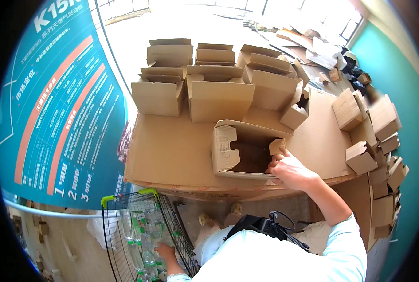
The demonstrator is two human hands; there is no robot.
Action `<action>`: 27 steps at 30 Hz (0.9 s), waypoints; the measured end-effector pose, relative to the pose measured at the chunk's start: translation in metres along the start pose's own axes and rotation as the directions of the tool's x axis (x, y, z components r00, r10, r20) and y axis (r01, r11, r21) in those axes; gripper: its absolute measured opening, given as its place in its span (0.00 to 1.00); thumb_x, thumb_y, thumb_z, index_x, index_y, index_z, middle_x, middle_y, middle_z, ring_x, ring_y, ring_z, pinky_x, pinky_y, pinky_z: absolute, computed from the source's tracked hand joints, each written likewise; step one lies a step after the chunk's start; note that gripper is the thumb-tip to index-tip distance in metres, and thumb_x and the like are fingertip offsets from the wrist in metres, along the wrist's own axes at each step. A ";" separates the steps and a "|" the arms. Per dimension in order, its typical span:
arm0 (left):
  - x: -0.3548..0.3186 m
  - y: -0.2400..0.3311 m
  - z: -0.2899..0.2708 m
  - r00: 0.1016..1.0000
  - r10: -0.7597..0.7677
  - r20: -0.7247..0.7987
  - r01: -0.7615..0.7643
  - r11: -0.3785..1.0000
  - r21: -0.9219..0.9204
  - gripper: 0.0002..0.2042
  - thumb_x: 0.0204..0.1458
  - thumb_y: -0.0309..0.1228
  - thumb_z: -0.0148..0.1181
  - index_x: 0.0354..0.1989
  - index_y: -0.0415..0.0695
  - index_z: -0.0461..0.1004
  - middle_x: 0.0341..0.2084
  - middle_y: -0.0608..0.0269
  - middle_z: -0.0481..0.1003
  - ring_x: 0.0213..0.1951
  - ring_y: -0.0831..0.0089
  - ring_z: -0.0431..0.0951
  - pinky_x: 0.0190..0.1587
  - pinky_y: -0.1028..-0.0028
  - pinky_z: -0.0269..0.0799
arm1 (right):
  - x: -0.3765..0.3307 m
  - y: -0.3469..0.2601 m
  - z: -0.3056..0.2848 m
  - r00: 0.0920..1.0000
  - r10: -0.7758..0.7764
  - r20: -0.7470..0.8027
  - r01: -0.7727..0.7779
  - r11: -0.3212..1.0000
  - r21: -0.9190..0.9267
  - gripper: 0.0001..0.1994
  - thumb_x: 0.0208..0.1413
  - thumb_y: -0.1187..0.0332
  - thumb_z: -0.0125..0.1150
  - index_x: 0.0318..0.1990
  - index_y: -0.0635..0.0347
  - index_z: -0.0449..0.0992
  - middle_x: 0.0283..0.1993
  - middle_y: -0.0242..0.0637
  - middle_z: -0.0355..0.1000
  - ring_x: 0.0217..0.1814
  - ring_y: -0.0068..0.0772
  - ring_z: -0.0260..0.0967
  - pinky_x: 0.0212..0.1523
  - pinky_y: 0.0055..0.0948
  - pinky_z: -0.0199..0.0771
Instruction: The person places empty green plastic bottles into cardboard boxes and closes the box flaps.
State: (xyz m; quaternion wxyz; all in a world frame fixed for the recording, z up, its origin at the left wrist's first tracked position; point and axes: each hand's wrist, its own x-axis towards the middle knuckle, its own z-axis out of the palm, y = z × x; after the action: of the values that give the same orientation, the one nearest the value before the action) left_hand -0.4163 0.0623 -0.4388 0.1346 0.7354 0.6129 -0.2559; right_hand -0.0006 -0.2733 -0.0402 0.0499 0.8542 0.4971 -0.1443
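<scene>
An open cardboard box [222, 152] stands near the front edge of the cardboard-covered table, its flaps up. My right hand [291, 169] is closed on its right front corner, fingers curled over the rim beside a raised flap. Inside the box it looks dark, and I cannot make out any contents. Low on the left, my left hand [165, 253] reaches into a black wire shopping cart [109, 235] with green corners. Clear plastic bottles [141, 230] with green caps fill the cart. The left fingers are against the bottles, small and partly hidden.
Several open cardboard boxes [221, 101] stand in rows at the back of the table [172, 150]. More boxes [360, 157] are stacked along the right. A tall teal banner [63, 108] stands at left. Flattened cardboard [303, 42] lies in a pile at the far right.
</scene>
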 end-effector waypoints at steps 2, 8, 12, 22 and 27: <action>0.023 -0.008 0.005 0.990 0.045 -0.136 -0.038 0.998 0.052 0.39 0.36 0.35 0.74 0.59 0.41 0.61 0.52 0.44 0.68 0.56 0.49 0.69 0.57 0.59 0.69 | 0.001 0.002 -0.003 1.000 -0.012 0.015 0.012 0.999 -0.032 0.14 0.43 0.59 0.69 0.36 0.55 0.82 0.45 0.37 0.75 0.60 0.39 0.64 0.66 0.59 0.51; 0.120 -0.058 0.044 0.924 0.328 -0.197 -0.333 0.943 0.006 0.34 0.36 0.33 0.73 0.54 0.37 0.65 0.47 0.45 0.71 0.52 0.50 0.72 0.53 0.62 0.72 | 0.018 0.001 -0.017 0.968 -0.004 0.249 0.029 0.995 -0.098 0.17 0.37 0.65 0.69 0.38 0.58 0.82 0.45 0.43 0.73 0.61 0.40 0.64 0.64 0.55 0.55; 0.128 -0.048 0.046 0.946 0.255 -0.200 -0.267 0.963 -0.031 0.33 0.36 0.31 0.73 0.53 0.36 0.65 0.45 0.48 0.72 0.48 0.51 0.74 0.51 0.63 0.73 | 0.023 -0.012 -0.025 0.962 0.038 0.270 0.032 0.967 -0.251 0.11 0.35 0.67 0.66 0.30 0.58 0.82 0.43 0.41 0.72 0.56 0.40 0.65 0.59 0.43 0.62; 0.104 -0.039 0.069 0.829 0.231 -0.510 -0.051 0.938 0.342 0.10 0.61 0.33 0.50 0.48 0.48 0.67 0.42 0.61 0.70 0.41 0.70 0.75 0.35 0.70 0.72 | 0.003 0.006 -0.011 0.988 0.034 0.153 0.006 0.966 -0.257 0.03 0.37 0.69 0.62 0.21 0.55 0.80 0.38 0.36 0.71 0.50 0.39 0.64 0.48 0.34 0.66; 0.086 -0.025 0.049 0.976 0.145 -0.164 -0.070 0.917 0.394 0.45 0.42 0.55 0.65 0.65 0.46 0.53 0.64 0.55 0.57 0.63 0.50 0.60 0.61 0.49 0.60 | -0.012 0.024 0.010 0.998 -0.044 0.054 0.052 0.988 -0.146 0.04 0.37 0.67 0.62 0.20 0.56 0.75 0.39 0.35 0.70 0.48 0.39 0.65 0.46 0.35 0.67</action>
State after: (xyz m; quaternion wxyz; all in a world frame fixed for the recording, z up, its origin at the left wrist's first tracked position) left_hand -0.4410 0.1143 -0.5229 -0.0579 0.8011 0.5191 -0.2921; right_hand 0.0127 -0.2980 -0.0475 0.1222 0.8320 0.5253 -0.1300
